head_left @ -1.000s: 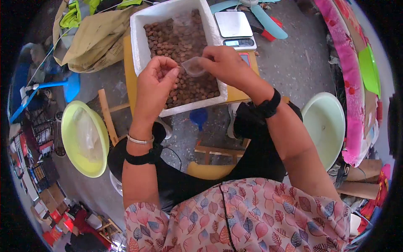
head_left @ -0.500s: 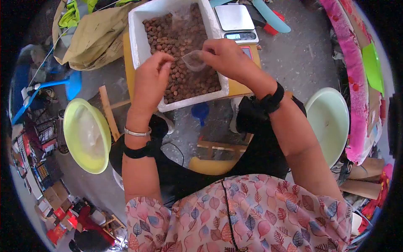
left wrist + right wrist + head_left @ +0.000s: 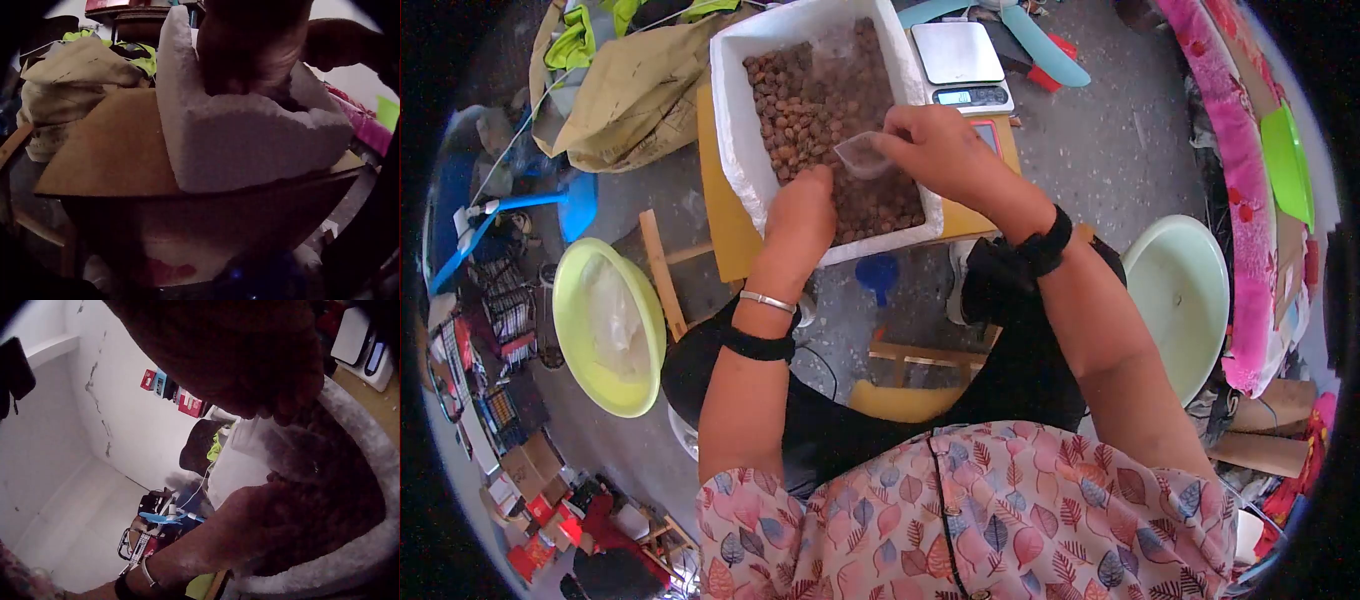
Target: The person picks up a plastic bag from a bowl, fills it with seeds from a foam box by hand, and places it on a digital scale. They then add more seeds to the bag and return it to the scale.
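Note:
A white foam box (image 3: pixel 741 150) holds many brown, nut-like pieces (image 3: pixel 800 110). Over its near left part, the left hand (image 3: pixel 802 215) reaches down to the pieces; its fingertips are hidden in the head view. The right hand (image 3: pixel 945 155) pinches the edge of a small clear plastic bag (image 3: pixel 863 155) above the pieces. In the right wrist view the bag (image 3: pixel 294 450) hangs between the right hand (image 3: pixel 250 362) and the left hand (image 3: pixel 244 525). Another clear bag (image 3: pixel 833 40) lies on the pieces at the far side.
The box stands on a yellow-brown table (image 3: pixel 725 225), with a digital scale (image 3: pixel 960 60) behind its right side. A yellow-green basin (image 3: pixel 605 330) is at the left, a pale green basin (image 3: pixel 1180 300) at the right. A blue item (image 3: pixel 878 275) lies on the floor below the box.
My left hand has moved away from the bag's opening and down to the pieces near the box's left side. The right hand still holds the bag in much the same place.

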A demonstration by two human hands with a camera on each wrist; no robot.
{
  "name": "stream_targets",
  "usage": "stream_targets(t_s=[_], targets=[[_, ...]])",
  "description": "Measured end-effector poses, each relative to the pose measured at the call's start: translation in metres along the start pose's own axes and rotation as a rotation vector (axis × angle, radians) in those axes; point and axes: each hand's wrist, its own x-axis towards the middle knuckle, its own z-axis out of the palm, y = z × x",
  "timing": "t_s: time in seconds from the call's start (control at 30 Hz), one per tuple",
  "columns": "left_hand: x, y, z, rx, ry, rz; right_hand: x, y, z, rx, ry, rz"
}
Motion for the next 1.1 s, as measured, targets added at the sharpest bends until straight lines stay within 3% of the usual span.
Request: stream_targets(t_s=[0.13,0.3,0.4,0.5,0.6,0.7,0.8,0.9,1.1], targets=[[0.002,0.005,-0.023,-0.226,0.062,-0.110,0.002,-0.001,-0.001,0.010,-0.045,0.109],[-0.003,0.034,-0.070,-0.729,0.253,-0.172,0.003,0.000,-0.002,-0.032,-0.035,0.056],[-0.003,0.055,-0.075,-0.725,0.306,-0.045,0.003,0.000,-0.003,-0.041,-0.032,0.050],[0.006,0.060,-0.071,-0.512,0.337,0.142,0.003,0.002,-0.002,-0.045,-0.036,0.064],[0.012,0.055,-0.068,-0.523,0.423,0.135,0.003,0.002,-0.004,-0.034,-0.051,0.082],[0.012,0.043,-0.061,-0.618,0.257,-0.004,0.002,0.004,-0.005,-0.030,-0.038,0.057],[0.019,0.038,-0.044,-0.522,0.321,0.149,0.001,0.005,-0.006,-0.022,-0.034,0.042],[0.021,0.035,-0.043,-0.607,0.142,-0.066,0.000,0.004,-0.009,0.019,-0.049,0.046],[0.023,0.035,-0.044,-0.542,0.170,-0.123,-0.009,0.005,-0.008,-0.008,-0.042,-0.153]])
